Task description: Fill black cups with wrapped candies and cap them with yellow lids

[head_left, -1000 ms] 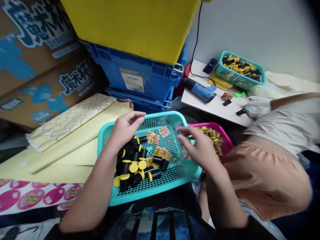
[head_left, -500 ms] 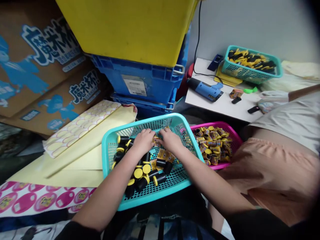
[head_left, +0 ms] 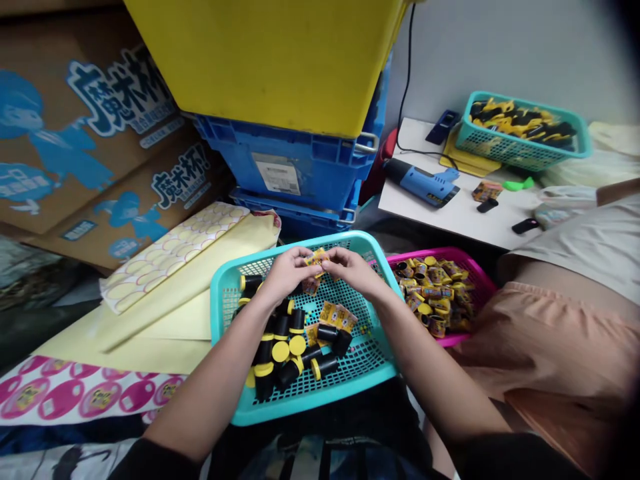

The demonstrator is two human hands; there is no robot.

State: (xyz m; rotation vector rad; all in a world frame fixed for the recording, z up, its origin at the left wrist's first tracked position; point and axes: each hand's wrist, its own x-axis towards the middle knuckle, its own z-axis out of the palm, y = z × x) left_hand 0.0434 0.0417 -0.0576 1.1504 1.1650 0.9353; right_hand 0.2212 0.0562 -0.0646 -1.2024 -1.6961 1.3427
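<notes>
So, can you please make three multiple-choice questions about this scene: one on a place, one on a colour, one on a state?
1. Where is the pink basket from the teal basket?
A) To its right
B) On top of it
C) Under it

2. What colour are the caps on the black tubes?
A) Red
B) Yellow
C) White

3. Where is the small packet?
A) On the table
B) In the pink basket
C) Held by the left hand and right hand

1: A, the baskets sit side by side.
2: B, the tube ends show yellow.
3: C, both hands pinch it above the teal basket.
</notes>
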